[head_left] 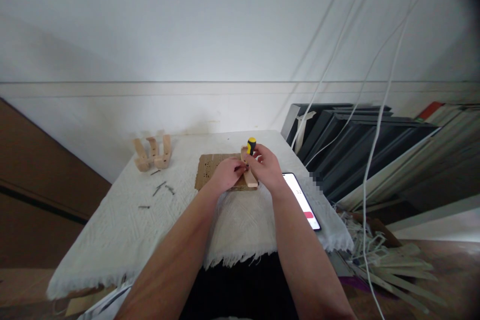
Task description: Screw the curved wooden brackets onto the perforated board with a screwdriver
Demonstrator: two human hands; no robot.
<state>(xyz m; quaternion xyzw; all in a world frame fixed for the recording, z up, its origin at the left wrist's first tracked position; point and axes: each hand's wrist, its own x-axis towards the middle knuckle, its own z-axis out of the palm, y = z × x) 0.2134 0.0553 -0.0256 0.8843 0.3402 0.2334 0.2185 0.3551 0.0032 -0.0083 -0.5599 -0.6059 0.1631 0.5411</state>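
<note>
Cloth-covered desk (120, 235) is carrying everything in the work area. Far left of the fingers, light wooden pieces (162, 161) are standing grouped; dark screws (159, 188) are lying scattered, nearer the left fingers than the desk's left edge. Cardboard (206, 169) is lying flat, partly under the left fingers. Left hand (226, 175) is bringing its fingertips together at the wooden bracket (251, 178); cannot tell if they're pinching anything. Bracket is resting on the cardboard's right end, between both hands' fingers. Right hand (267, 164) is gripping the yellow-black screwdriver (251, 145), handle sticking up above the fingers, shaft hidden. Phone (303, 202) is lying right of the right fingers, nearer the body. Dark panels (360, 145) are leaning well right.
</note>
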